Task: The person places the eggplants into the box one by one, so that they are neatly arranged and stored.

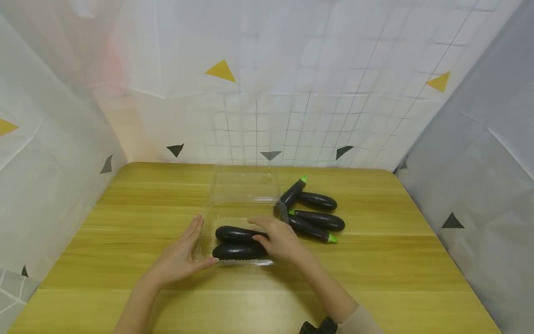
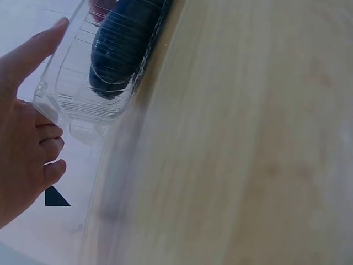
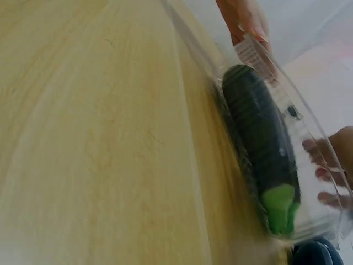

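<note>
A clear plastic clamshell box (image 1: 267, 262) stands on the table with its lid (image 1: 246, 183) folded back. Two dark eggplants lie side by side in it: a front eggplant (image 1: 239, 252) along the near wall and a rear eggplant (image 1: 233, 234). My left hand (image 1: 177, 257) holds the box's near left corner, thumb along the front and fingers on the left side. Over the right part of the box, my right hand (image 1: 277, 236) grips the rear eggplant's right end between thumb and fingers. In the right wrist view, the front eggplant (image 3: 259, 132) shows its green stem end.
Several loose eggplants (image 1: 321, 220) with green stems lie just right of the box, some touching it. The wood-grain table (image 1: 375, 260) has white sheeting (image 1: 267, 125) behind and at both sides. A black device (image 1: 319, 327) sits by the right wrist.
</note>
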Available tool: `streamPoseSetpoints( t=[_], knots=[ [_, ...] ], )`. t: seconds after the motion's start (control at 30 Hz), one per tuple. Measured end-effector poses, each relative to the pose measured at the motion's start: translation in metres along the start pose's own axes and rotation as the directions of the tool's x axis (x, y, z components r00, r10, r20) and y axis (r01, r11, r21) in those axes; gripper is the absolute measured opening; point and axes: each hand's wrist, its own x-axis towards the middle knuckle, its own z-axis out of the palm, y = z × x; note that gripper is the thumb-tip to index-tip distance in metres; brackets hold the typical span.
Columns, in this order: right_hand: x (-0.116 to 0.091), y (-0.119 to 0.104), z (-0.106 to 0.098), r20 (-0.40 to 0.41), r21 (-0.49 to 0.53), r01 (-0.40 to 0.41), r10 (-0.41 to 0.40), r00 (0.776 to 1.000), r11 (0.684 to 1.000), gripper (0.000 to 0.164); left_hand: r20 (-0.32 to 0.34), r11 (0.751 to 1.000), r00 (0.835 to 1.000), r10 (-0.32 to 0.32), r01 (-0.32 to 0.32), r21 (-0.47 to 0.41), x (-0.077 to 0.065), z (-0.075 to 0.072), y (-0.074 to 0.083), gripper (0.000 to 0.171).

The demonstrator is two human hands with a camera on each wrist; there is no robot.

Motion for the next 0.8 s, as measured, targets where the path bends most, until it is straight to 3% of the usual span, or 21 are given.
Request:
streamPoseSetpoints(
  t=[0.2,0.37,0.63,0.8],
  knots=[
    [-0.015,0.006,-0.012,-0.187,0.192,0.001,0.036,0.982,0.981,0.049,0.010,1.000,1.000,-0.006,0.006,-0.002,0.000,0.001,-0.001,0.110],
    [-0.027,0.014,-0.021,-0.261,0.293,0.058,0.021,0.965,0.954,0.048,0.017,1.000,1.000,-0.009,0.010,-0.024,0.000,0.000,-0.001,0.111],
    [-0.034,0.022,-0.035,-0.307,0.307,0.107,-0.007,0.952,0.946,0.048,0.020,1.000,1.000,-0.014,0.014,-0.017,0.000,0.000,0.000,0.111],
    [-0.037,0.003,-0.056,-0.343,0.313,0.104,0.011,0.939,0.944,0.047,0.020,1.000,1.000,-0.013,0.013,-0.009,0.001,0.001,-0.001,0.111]
  ],
)
